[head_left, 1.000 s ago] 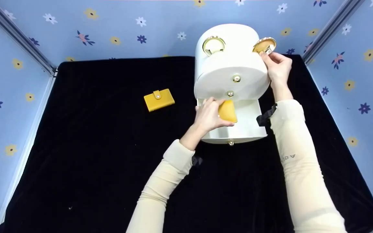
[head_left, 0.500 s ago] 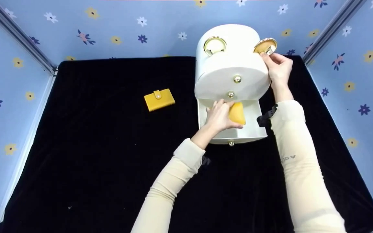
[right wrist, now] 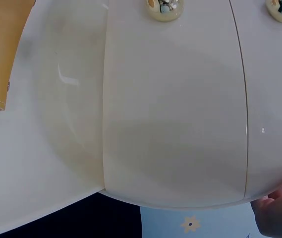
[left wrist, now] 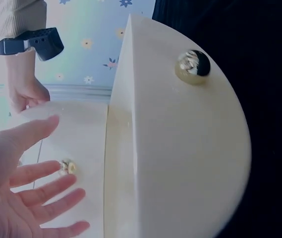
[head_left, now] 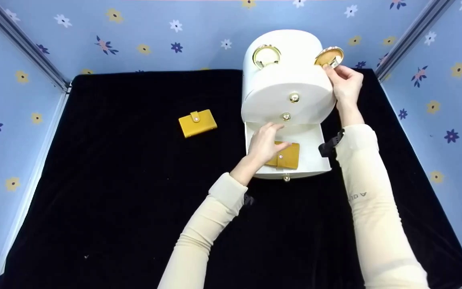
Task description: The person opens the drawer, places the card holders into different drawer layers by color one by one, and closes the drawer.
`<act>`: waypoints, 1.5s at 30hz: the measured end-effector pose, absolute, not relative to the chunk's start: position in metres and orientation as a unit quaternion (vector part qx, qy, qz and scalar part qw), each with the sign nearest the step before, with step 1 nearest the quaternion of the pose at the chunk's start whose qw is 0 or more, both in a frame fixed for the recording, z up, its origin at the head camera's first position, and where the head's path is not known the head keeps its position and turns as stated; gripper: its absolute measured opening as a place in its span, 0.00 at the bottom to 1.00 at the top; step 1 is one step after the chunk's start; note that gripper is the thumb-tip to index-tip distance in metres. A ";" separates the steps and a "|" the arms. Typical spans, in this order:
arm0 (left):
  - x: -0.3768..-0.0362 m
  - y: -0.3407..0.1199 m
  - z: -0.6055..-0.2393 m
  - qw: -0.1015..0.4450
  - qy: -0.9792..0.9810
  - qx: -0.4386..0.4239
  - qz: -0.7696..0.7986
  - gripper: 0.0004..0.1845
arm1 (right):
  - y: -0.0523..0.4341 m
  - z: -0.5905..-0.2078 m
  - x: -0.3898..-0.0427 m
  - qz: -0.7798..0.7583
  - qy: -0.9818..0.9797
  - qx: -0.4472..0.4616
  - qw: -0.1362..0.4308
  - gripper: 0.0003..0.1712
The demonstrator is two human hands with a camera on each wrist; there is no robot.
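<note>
A white rounded drawer cabinet (head_left: 283, 76) has two gold-rimmed ring pieces on top. Its bottom drawer (head_left: 313, 150) is pulled out. A mustard-yellow wallet (head_left: 291, 156) with a snap strap lies flat in that drawer, partly covered by my left hand (head_left: 262, 142). That hand is over the drawer, fingers spread and nothing between them, as the left wrist view also shows. My right hand (head_left: 348, 85) pinches the lower edge of the right gold-rimmed ring (head_left: 330, 56) at the cabinet's upper right. In the right wrist view only part of that hand shows at the lower right.
A second yellow wallet (head_left: 197, 123), strap fastened, lies on the black cloth (head_left: 126, 180) to the left of the cabinet. Gold knobs stick out from the drawer fronts, one of them low on the open drawer (head_left: 286, 178). Blue flowered walls (head_left: 199, 36) enclose the table.
My left hand carried the wallet rightward inside the drawer, then let it go. The wallet now lies flat near the drawer's front, and the hand has drawn back left. My right hand stays put.
</note>
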State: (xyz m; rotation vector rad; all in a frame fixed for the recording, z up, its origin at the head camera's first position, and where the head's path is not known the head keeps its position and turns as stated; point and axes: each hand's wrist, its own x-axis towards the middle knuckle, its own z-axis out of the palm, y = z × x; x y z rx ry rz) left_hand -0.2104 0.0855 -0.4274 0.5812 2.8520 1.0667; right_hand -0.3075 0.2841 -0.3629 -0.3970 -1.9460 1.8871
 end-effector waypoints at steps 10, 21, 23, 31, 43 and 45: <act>-0.215 0.060 -0.437 -0.028 0.912 0.161 0.375 0.21 | 0.284 -0.363 -0.308 0.673 -0.699 -0.146 0.195 0.10; -0.226 0.018 -0.450 -0.052 0.919 0.123 0.371 0.18 | 0.283 -0.363 -0.308 0.678 -0.695 -0.146 0.192 0.10; -0.229 0.012 -0.454 -0.054 0.921 0.116 0.369 0.18 | 0.283 -0.363 -0.308 0.678 -0.694 -0.147 0.190 0.10; -0.244 -0.015 -0.464 -0.059 0.934 0.120 0.333 0.19 | 0.284 -0.363 -0.307 0.673 -0.698 -0.149 0.194 0.09; -0.268 -0.043 -0.474 -0.007 0.959 0.131 0.253 0.28 | 0.283 -0.362 -0.307 0.674 -0.696 -0.149 0.195 0.10; -0.271 -0.047 -0.475 0.001 0.961 0.128 0.245 0.30 | 0.283 -0.363 -0.307 0.676 -0.695 -0.146 0.196 0.09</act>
